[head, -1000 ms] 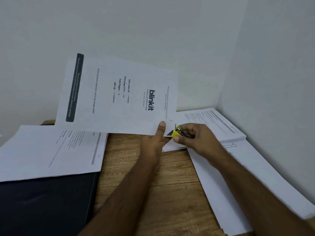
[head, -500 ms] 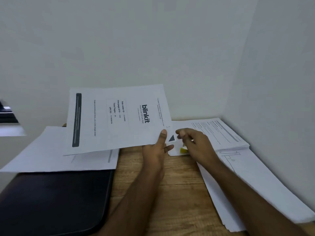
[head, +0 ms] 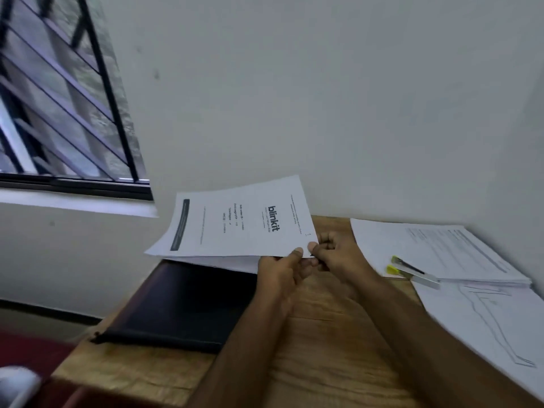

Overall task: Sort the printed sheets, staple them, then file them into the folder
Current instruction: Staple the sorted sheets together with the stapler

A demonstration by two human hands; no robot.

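Note:
A set of printed sheets [head: 235, 222] with a "blinkit" cover page hangs above the desk. My left hand [head: 284, 267] pinches its near right corner, thumb on top. My right hand [head: 335, 251] grips the same corner from the right, fingers curled. A closed black folder [head: 179, 304] lies on the wooden desk under the sheets' left part. The yellow and silver stapler [head: 412, 272] rests on the edge of a paper stack [head: 447, 248] to the right, apart from both hands.
More loose white sheets [head: 485, 322] with a line drawing lie along the desk's right side by the wall. Bare wood of the desk [head: 323, 348] shows between folder and papers. A barred window [head: 59, 98] is at upper left. The desk's left edge drops to a red floor.
My right hand has let go of the stapler, which now lies on the right stack, and has taken the sheets' corner. The sheets came lower and flatter. My view swung left, showing the window.

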